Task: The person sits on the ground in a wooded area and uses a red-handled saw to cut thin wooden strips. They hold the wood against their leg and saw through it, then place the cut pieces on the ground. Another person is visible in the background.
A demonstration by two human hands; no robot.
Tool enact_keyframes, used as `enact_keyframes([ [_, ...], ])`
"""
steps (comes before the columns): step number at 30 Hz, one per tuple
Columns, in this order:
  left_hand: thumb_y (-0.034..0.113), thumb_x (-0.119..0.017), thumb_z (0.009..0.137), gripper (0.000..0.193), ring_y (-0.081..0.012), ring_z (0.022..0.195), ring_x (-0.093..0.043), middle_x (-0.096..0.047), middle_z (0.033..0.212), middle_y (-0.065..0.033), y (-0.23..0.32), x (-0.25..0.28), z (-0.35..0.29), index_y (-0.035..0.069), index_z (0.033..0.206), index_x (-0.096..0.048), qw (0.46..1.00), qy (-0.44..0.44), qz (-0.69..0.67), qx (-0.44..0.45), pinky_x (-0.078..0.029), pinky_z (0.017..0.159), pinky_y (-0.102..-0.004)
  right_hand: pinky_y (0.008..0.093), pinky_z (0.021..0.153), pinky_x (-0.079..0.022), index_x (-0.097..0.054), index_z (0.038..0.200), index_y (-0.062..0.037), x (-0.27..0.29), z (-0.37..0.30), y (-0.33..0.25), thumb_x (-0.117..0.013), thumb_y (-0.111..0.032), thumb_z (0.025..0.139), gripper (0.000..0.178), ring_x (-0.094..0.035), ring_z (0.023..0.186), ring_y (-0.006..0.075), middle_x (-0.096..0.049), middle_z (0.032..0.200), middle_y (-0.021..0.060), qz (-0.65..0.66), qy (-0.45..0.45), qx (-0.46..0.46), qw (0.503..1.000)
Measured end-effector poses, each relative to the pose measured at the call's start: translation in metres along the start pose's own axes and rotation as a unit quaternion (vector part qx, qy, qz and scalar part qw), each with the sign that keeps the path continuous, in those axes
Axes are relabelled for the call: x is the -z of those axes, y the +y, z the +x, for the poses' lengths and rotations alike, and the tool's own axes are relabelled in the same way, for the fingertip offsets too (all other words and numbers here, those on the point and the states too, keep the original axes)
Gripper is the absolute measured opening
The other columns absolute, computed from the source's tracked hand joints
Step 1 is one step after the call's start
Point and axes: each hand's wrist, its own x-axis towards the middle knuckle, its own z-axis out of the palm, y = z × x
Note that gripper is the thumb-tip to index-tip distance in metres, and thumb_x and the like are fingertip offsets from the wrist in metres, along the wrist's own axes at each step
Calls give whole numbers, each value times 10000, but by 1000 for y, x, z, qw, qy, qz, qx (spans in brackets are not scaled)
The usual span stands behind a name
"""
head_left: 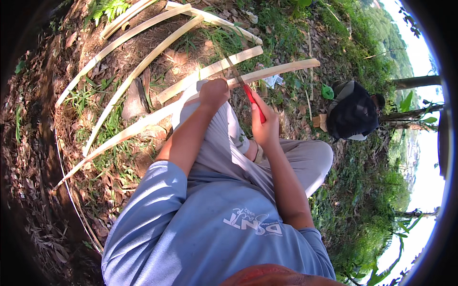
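Note:
A long pale strip of split wood or bamboo (152, 117) lies slantwise across my raised left knee, its far end out to the upper right. My left hand (214, 94) is closed round it at the knee. My right hand (265, 123) grips the red handle of a long knife (252, 99), fingers wrapped and thumb along the handle. The knife's narrow dark blade points up and to the left, crossing the strip just right of my left hand. Whether the edge bites into the strip cannot be made out.
Several more pale strips (138, 71) lie on the leafy, grassy ground ahead and to the left. A stump-like piece of wood (135, 99) stands among them. At the right, a person in dark clothes (355, 112) sits near a green bag (327, 92). White litter (273, 81) lies beyond the strip.

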Motion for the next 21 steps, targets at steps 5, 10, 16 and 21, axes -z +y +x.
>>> enact_keyframes([
  [5,451,-636,973,398,-370,848,-779,-774,886,-170,-10,-1,10,61,946,-708,994,-94,47,17,-601,768,-493,354,712,-572,-686,1412,-11,-55,62,34,-627,-146,1069,372,-745,722,228,-753,878,254,54,57,44,996],
  [10,612,-622,1019,623,-324,1181,-728,-770,1196,-207,-39,38,45,26,1189,-748,897,-367,-225,97,-554,1005,-459,283,801,-533,-665,1469,-53,-48,35,18,-587,-157,1104,387,-613,801,107,-760,992,151,76,-29,-37,996],
  [16,243,-655,1052,321,-282,1087,-774,-779,1158,-240,-50,25,52,-25,1218,-712,688,-428,-586,-31,-588,921,-370,323,887,-561,-665,1457,-50,-41,40,32,-592,-183,1102,387,-728,955,162,-788,1133,229,74,17,11,997],
  [21,496,-735,938,487,-310,796,-794,-783,800,-184,-14,37,59,18,856,-780,893,-426,-131,65,-598,712,-419,396,754,-579,-687,1409,-26,-37,51,17,-616,-191,1075,379,-784,813,317,-756,957,277,56,16,16,998],
])
